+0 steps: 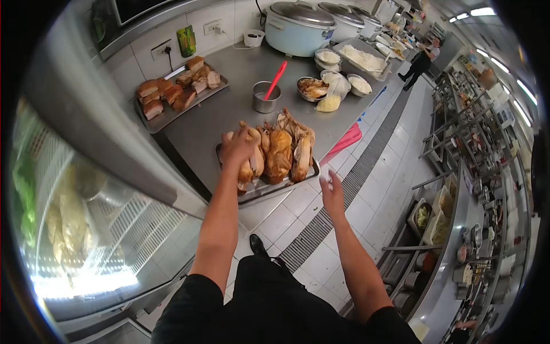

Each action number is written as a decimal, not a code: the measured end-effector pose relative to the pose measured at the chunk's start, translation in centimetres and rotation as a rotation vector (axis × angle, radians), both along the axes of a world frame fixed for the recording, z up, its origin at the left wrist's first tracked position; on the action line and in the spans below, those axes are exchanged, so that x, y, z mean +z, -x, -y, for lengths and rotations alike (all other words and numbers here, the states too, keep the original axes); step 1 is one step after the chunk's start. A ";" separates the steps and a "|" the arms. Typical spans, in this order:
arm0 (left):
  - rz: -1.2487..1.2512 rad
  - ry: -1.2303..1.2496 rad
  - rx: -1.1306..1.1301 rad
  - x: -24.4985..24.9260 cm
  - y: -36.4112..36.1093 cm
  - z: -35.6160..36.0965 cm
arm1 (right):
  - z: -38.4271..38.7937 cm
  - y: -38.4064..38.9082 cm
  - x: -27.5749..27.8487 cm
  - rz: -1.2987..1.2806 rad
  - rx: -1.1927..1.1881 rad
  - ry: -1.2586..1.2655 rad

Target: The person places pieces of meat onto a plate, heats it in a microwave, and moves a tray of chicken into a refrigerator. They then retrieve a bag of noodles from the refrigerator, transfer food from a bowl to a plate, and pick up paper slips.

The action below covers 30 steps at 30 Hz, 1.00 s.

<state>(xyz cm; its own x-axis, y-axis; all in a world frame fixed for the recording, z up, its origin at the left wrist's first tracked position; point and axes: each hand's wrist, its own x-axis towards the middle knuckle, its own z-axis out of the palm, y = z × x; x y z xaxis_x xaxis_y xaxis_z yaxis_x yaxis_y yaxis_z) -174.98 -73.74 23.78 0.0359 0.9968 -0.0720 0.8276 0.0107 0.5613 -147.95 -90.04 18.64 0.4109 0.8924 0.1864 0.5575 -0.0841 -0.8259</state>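
In the centre of the frame the left hand has its fingers curled down over the roast chicken at the left end of a metal tray. The grip seems to come from above only. The right hand hangs a little lower and to the right, over the floor tiles, with fingers loosely spread and holding nothing.

The tray stands at the very edge of the counter, and its near corner seems to pass over that edge. I judge this to be the main risk: a push or pull on the bird could slide or tip the tray. Then the other chickens, which lean on each other, would fall to the floor. The skin looks glossy, so the held bird may also slip from one hand, or a leg may tear off. The steel pot, toward the upper centre, is well apart and in less danger.
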 end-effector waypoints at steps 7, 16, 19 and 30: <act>0.013 -0.270 -0.063 -2.6 1.4 0.8 | -14.7 2.9 -0.5 0.079 0.139 -0.058; 0.983 0.042 0.654 -9.2 5.4 6.0 | -19.7 0.2 -0.3 -0.350 0.415 0.080; 1.059 -0.078 0.694 -10.3 4.5 6.4 | -22.7 -1.1 -0.6 -0.233 0.547 0.087; 0.993 0.481 0.716 -7.2 -17.7 13.8 | -34.0 0.2 -3.3 -0.403 0.887 0.359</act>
<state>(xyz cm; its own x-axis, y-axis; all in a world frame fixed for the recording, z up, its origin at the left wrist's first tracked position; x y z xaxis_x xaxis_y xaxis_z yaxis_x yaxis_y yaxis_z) -157.29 -87.54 16.54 -0.2438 0.6993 -0.6719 -0.2051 0.6400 0.7405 -148.13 -56.01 15.33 -0.4480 0.8803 -0.1558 0.2270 -0.0565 -0.9723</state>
